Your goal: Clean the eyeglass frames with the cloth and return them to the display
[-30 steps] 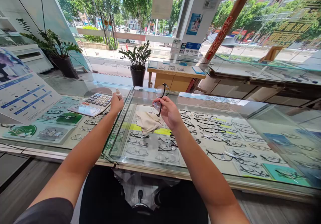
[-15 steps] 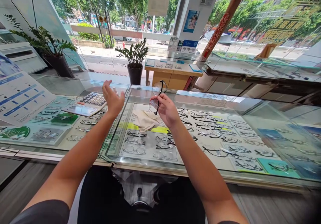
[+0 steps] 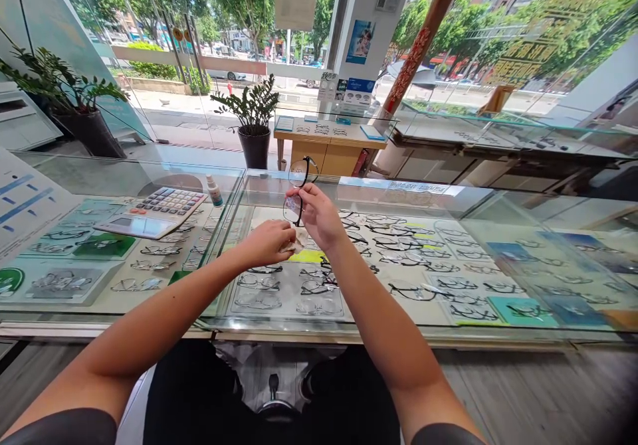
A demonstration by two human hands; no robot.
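My right hand (image 3: 321, 216) pinches a pair of dark-rimmed glasses (image 3: 303, 171) and holds it upright above the glass counter (image 3: 369, 335). One round lens stands above the fingers, the other below them. Just left of it and lower, my left hand (image 3: 269, 241) is closed on a beige cloth (image 3: 298, 242), most of which lies behind the fingers. The cloth is close under the lower lens; whether they touch is not clear.
Rows of glasses (image 3: 419, 239) lie beneath the counter's glass. On the left part are a calculator (image 3: 172, 202), a small spray bottle (image 3: 214, 191) and a printed sheet (image 3: 30, 199). Potted plants (image 3: 255, 146) and a wooden table (image 3: 331, 141) stand beyond.
My left hand has come down and right from near the spray bottle and closed on the cloth. My right hand still holds the glasses. The view has shifted slightly right.
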